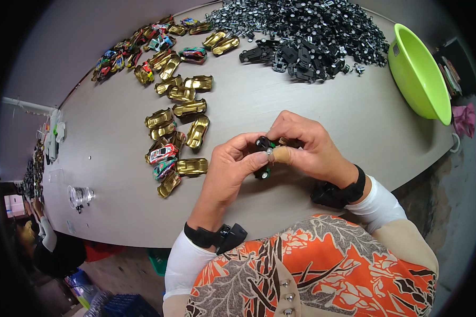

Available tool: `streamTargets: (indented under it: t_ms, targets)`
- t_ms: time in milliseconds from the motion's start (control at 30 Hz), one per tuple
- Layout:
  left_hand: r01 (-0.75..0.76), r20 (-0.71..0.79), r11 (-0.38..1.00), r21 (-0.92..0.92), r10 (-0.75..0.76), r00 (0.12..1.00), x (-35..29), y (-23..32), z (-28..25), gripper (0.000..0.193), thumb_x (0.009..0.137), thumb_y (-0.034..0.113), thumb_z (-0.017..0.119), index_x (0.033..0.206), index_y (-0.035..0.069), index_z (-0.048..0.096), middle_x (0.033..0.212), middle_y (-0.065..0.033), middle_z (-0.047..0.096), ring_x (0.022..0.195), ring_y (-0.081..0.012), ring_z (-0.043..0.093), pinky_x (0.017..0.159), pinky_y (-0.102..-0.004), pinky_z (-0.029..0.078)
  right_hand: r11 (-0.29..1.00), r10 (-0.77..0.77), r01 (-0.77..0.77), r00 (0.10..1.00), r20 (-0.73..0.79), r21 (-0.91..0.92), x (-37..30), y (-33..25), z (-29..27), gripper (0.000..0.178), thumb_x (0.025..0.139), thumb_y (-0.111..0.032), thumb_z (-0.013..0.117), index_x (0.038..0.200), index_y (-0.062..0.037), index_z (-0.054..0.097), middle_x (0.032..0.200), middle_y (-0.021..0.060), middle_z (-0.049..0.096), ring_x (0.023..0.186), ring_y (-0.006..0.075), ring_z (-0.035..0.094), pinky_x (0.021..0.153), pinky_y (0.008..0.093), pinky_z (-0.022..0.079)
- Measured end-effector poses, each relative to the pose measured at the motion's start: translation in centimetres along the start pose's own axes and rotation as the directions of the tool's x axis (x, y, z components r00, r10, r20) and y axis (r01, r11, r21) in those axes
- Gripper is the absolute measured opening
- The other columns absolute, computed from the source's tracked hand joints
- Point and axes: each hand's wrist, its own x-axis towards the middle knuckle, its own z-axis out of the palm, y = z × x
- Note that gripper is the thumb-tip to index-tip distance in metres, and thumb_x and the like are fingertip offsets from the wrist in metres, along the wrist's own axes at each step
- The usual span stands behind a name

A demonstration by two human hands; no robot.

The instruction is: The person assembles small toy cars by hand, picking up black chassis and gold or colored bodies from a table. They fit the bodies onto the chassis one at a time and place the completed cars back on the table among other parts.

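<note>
In front of my chest, both hands meet over a small toy car [263, 173] with black wheels and green parts. My left hand [232, 161] pinches its near side between thumb and fingers. On the other side, the bent fingers of my right hand [307, 140] grip it too, and a tan wrap covers the right thumb. Most of the car's body is hidden behind my fingers. Just left of my hands lies a loose column of gold toy car bodies [192, 166], with a red and white car body [163, 153] among them.
A large heap of black toy car chassis and wheels [322, 31] covers the far side. Colourful car bodies [116, 61] pile at the far left. A lime-green basin [420, 74] leans at the right. A clear cup [80, 196] stands left; another person's arm [47, 235] shows beyond.
</note>
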Motion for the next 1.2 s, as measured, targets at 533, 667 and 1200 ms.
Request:
streamTargets:
  t_ms: [533,667,1200]
  targets:
    - [0.126,0.034,0.992,-0.012,-0.125,0.992,-0.1,0.3,0.0,0.020,0.076,0.003,0.066,0.095,0.001,0.060,0.078,-0.0012,0.060,0.062,-0.0071,0.054,0.054,-0.0187,0.043,0.869,0.288,-0.384,0.905,0.312,0.313,-0.1,-0.7,-2.6,0.005,0.080,-0.005,0.062,0.082,-0.0010,0.060,0.075,-0.0005,0.054,0.062,0.0058,0.049,0.056,0.0208,0.040]
    - [0.111,0.030,0.993,0.049,-0.113,0.993,-0.1,0.4,0.2,0.020,0.076,0.005,0.068,0.093,0.001,0.060,0.079,-0.0009,0.059,0.063,-0.0053,0.052,0.054,-0.0181,0.042,0.873,0.306,-0.395,0.901,0.309,0.287,-0.1,-0.8,-2.4,0.007,0.080,-0.004,0.062,0.085,-0.0018,0.059,0.073,-0.0014,0.055,0.061,0.0037,0.046,0.055,0.0206,0.038]
    - [0.098,-0.045,0.945,0.311,-0.088,0.995,-0.1,-0.2,0.5,0.020,0.080,0.007,0.062,0.098,-0.001,0.060,0.077,0.0002,0.058,0.062,-0.0035,0.050,0.054,-0.0171,0.040,0.964,0.257,-0.250,0.963,0.076,-0.092,-0.9,0.7,0.4,0.011,0.075,0.003,0.057,0.085,-0.0005,0.057,0.068,0.0079,0.057,0.061,0.0120,0.050,0.057,0.0280,0.042]
